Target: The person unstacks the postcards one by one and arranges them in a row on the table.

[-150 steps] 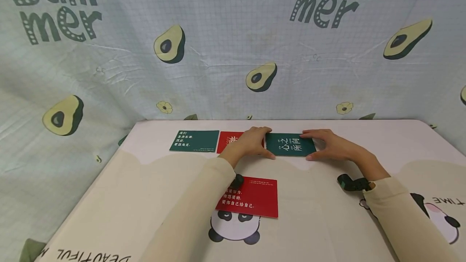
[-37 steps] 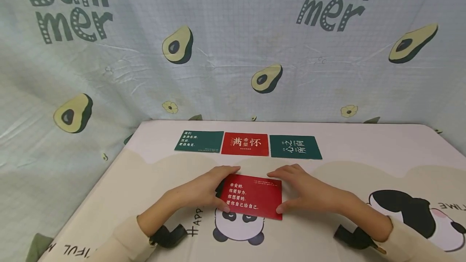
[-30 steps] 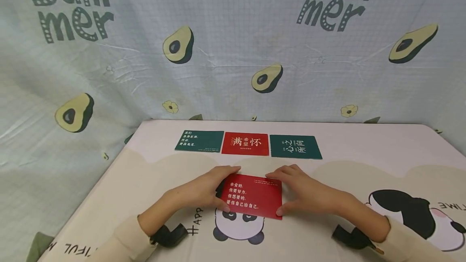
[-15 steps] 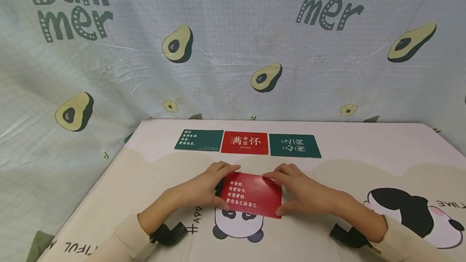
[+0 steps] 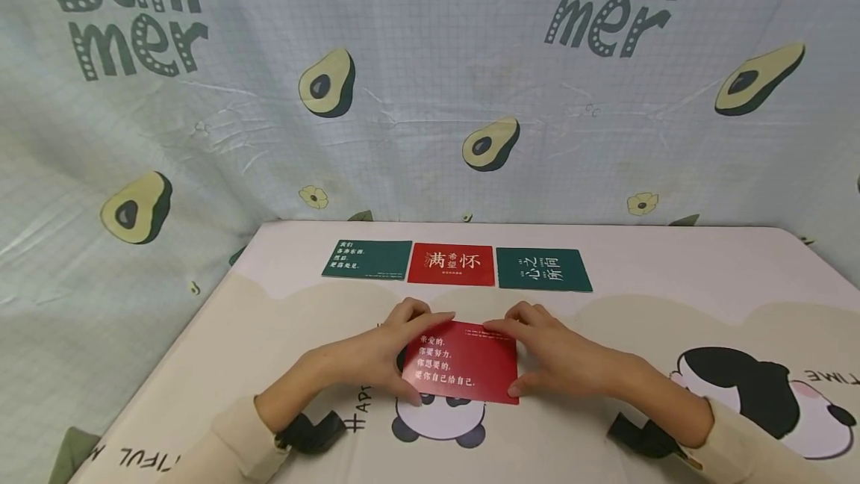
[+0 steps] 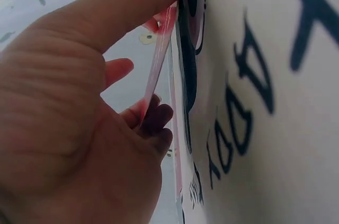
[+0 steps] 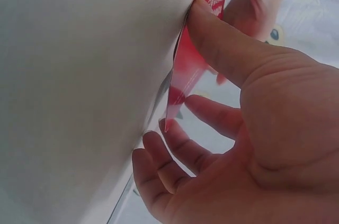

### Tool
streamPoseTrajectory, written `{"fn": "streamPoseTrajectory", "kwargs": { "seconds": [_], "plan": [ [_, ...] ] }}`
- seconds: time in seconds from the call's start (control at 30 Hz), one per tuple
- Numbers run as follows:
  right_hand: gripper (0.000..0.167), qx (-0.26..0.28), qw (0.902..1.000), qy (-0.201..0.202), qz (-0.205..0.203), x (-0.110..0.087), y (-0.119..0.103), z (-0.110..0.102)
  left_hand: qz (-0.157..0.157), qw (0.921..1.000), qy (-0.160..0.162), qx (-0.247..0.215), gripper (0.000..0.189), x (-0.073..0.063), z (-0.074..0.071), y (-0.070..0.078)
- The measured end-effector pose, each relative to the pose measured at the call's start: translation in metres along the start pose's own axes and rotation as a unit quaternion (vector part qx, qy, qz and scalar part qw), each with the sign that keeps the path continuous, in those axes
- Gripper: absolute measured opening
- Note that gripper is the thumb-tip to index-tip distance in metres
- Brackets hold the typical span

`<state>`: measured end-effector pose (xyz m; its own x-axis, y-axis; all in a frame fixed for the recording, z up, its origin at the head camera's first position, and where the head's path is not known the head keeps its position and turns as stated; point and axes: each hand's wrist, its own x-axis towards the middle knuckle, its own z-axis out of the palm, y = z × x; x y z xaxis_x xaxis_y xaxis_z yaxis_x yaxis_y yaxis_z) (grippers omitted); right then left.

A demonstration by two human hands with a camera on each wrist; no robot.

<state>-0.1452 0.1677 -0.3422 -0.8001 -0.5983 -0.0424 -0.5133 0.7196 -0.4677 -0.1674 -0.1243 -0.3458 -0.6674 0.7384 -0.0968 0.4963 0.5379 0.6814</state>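
Observation:
A red card (image 5: 463, 357) with white Chinese text is at the middle of the table, over the printed panda. My left hand (image 5: 366, 353) holds its left side, index finger at the far corner and thumb at the near one. On the right side my right hand (image 5: 571, 353) pinches it, thumb at the near right corner, fingertips along the far edge. Both wrist views show the red card (image 6: 159, 65) edge-on, tilted up from the tabletop; its red face (image 7: 188, 60) stands between the right thumb and fingers.
Further back lie a green card (image 5: 368, 260), a red card (image 5: 452, 264) and another green card (image 5: 544, 269) in a row. The tabletop (image 5: 672, 267) carries panda prints and lettering. A curtain (image 5: 403, 81) with avocado prints hangs behind its far edge.
Both hands have come back from the right green card in the row to the nearer red card. Lately this card shifted slightly left, and the left fingers reached further along its far edge.

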Motion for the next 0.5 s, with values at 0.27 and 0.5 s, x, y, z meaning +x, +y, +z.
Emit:
{"fn": "streamPoseTrajectory", "kwargs": {
  "seconds": [0.27,0.5],
  "plan": [
    [0.082,0.014,0.9996,-0.02,0.012,0.0,-0.002,-0.002,0.013,0.9995,0.028,0.006,0.105,0.003,0.0,-0.004],
    [0.096,-0.013,0.9998,-0.008,0.01,-0.003,-0.001,-0.012,0.029,0.9965,0.078,0.012,0.105,0.006,-0.003,0.001]
  ]
}}
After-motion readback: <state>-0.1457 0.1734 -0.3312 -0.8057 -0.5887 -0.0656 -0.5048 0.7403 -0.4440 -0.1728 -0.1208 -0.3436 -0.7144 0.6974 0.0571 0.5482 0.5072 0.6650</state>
